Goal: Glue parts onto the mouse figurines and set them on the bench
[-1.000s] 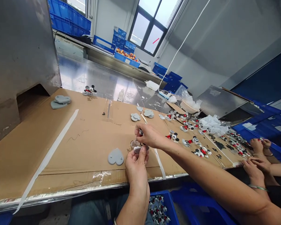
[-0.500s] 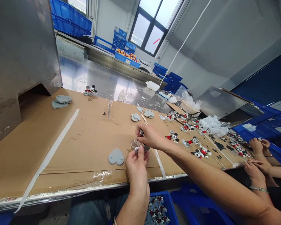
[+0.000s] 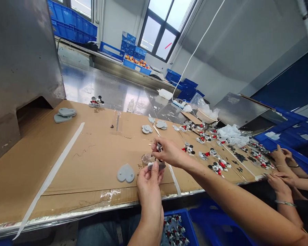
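In the head view my left hand (image 3: 151,182) is closed on a grey plastic base (image 3: 154,166), thumb on top, near the front edge of the table. Just above it, my right hand (image 3: 170,152) pinches a small dark-and-white figure part (image 3: 159,147), mostly hidden by the fingers. The two hands are close together, and I cannot tell whether the pieces touch. Behind the left fingers stands a small clear cup (image 3: 146,158). To the left a grey heart-shaped plate (image 3: 126,173) lies flat on the cardboard.
Stacked grey hearts lie further back (image 3: 161,124) and at far left (image 3: 64,115). Several mouse figures (image 3: 188,149) spread rightward. Below the edge, a blue crate (image 3: 188,218) contains figures. A metal housing (image 3: 25,61) rises at left. A co-worker's hands (image 3: 278,184) are at far right.
My right hand has shifted slightly right and down, still pinching the small part over the base. My left hand keeps its hold. The camera view has moved a little.
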`<action>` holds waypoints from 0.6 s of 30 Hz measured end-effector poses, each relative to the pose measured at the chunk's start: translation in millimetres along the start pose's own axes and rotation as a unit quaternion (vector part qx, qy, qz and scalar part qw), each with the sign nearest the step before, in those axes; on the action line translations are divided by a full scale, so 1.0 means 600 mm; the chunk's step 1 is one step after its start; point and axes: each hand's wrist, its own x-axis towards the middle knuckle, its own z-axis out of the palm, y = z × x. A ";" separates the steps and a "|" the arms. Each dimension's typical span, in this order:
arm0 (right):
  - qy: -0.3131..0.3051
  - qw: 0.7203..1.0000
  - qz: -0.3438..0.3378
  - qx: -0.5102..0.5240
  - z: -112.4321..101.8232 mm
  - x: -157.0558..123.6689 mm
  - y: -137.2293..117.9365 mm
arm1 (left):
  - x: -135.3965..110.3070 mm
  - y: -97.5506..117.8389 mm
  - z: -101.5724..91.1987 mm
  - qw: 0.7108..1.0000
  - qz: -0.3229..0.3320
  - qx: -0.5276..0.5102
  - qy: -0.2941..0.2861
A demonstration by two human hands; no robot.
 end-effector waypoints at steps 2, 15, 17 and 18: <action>0.017 0.999 0.007 0.032 -0.010 -0.017 0.002 | -0.012 0.003 0.001 1.000 0.018 0.007 -0.006; 0.139 0.949 -0.027 0.283 -0.038 -0.168 -0.005 | -0.099 -0.012 -0.008 0.995 0.100 -0.019 -0.026; 0.133 0.951 -0.027 0.279 -0.036 -0.193 -0.006 | -0.107 -0.020 -0.019 0.992 0.111 -0.018 -0.048; 0.130 0.951 -0.031 0.279 -0.035 -0.204 -0.006 | -0.112 -0.022 -0.024 0.991 0.118 -0.012 -0.064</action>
